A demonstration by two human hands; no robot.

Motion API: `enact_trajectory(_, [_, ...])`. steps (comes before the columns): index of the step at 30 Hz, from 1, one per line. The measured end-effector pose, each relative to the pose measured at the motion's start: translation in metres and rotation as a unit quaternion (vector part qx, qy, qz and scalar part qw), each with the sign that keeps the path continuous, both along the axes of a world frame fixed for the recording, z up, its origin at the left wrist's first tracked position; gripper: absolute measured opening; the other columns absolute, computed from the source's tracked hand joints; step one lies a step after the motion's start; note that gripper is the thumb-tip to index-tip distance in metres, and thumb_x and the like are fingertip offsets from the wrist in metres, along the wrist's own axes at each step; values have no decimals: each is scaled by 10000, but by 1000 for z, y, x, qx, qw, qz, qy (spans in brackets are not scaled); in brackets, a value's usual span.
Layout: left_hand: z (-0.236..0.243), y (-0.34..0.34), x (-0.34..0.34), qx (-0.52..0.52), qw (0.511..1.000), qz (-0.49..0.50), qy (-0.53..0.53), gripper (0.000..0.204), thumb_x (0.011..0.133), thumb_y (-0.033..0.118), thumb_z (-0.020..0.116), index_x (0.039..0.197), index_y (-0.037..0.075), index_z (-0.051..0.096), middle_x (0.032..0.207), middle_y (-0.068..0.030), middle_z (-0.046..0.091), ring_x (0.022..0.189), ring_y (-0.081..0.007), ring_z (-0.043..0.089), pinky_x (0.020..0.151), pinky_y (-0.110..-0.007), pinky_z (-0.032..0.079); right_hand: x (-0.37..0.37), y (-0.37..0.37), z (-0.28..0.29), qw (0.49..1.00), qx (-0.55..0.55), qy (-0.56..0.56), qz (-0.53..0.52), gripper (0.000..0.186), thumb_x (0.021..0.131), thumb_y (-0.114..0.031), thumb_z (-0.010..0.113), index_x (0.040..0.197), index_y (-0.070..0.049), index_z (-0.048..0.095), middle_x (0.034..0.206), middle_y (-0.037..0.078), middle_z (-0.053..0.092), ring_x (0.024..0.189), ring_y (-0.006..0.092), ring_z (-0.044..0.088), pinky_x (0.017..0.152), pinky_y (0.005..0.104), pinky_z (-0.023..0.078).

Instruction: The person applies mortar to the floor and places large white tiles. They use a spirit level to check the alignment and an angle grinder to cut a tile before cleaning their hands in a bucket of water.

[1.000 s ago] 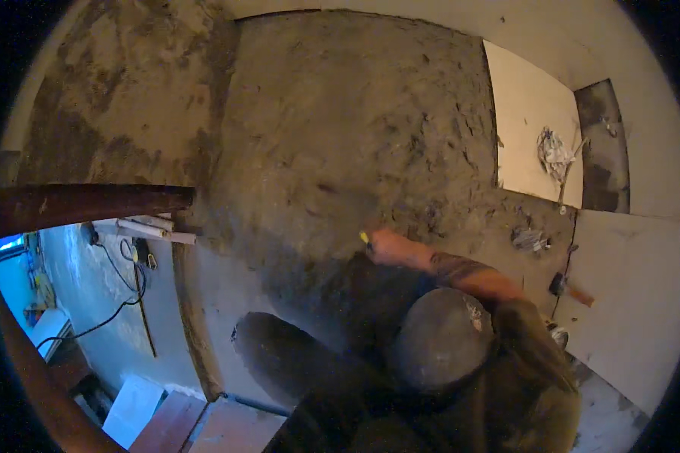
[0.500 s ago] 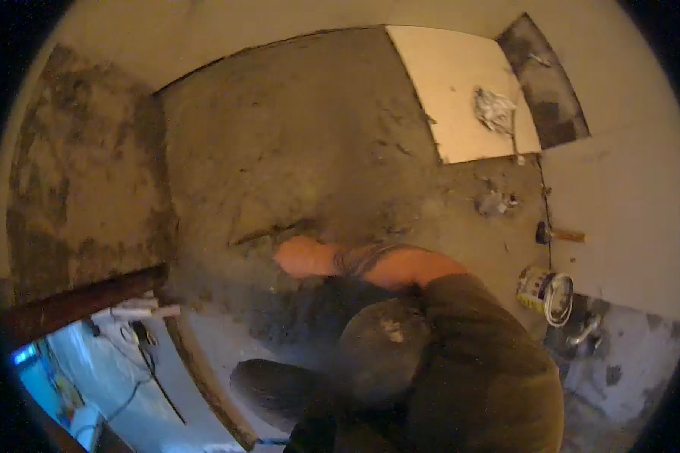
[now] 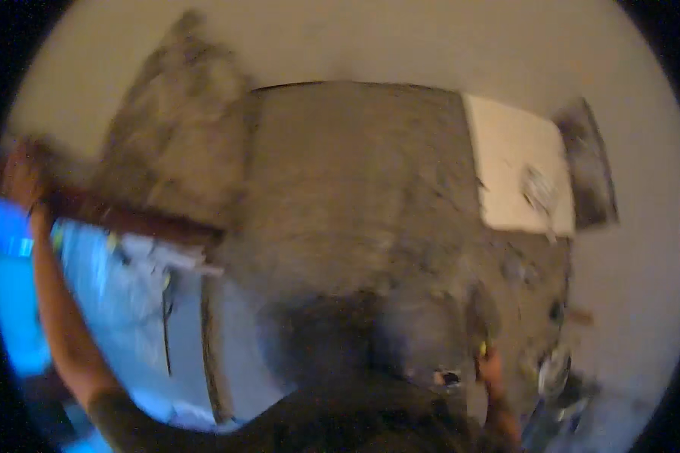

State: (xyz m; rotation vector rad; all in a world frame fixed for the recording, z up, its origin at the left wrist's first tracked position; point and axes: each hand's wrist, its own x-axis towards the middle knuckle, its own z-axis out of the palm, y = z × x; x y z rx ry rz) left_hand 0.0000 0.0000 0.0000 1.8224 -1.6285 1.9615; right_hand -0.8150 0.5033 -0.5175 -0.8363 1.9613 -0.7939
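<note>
My left arm is stretched up at the left, and my left hand grips the dark red door frame; its fingers are smeared by motion. Low at the right, my right hand is closed round the handle of what looks like a trowel, its greyish blade pointing away from me. Below it spreads rough grey-brown mortar over the floor. Beyond the trowel, one large pale tile lies at the far right with a crumpled whitish wrapping on top.
A hammer with an orange-brown handle lies along the right side. Nearer stands a bucket, blurred. Bare rough patches mark the walls at left and right. A bluish-lit doorway area with clutter lies at lower left.
My body has risen from a crouch and the view has swung. My right hand has left the mortar and moved right, now showing the trowel. My left hand has come into view on the door frame.
</note>
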Motion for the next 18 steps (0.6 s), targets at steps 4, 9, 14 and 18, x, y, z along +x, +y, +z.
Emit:
enact_trajectory(4, [-27,-1,-53,-91,996,-14,-13,477,871,416,519,1286,189,458,1155,-75,596,989,-307,591,759,-429,488,-56,49,-55,928,362,30,79,363,845,-287,579,1114,-44,556,973,90,634,845,210,604,726,327,487])
enact_trajectory(9, [-40,31,-65,87,987,53,125,440,873,394,513,1252,174,475,1149,-104,584,1020,-360,564,858,-442,467,-98,-28,-37,934,305,37,185,363,865,-309,571,1144,-78,547,964,89,638,823,213,604,696,327,489])
enact_trajectory(14, [-76,5,-112,286,906,136,280,244,867,198,430,982,84,614,1039,-164,605,964,-341,601,795,-442,496,-112,-147,59,974,164,-64,140,364,885,-331,563,1174,-113,537,956,87,643,801,216,605,665,327,491])
enact_trajectory(18, [-88,3,-120,381,828,186,367,406,870,377,522,1205,151,487,1137,-182,562,1052,-362,550,868,-456,459,-75,-188,163,977,121,-134,113,364,896,-344,558,1193,-134,531,950,86,646,787,218,605,647,327,493])
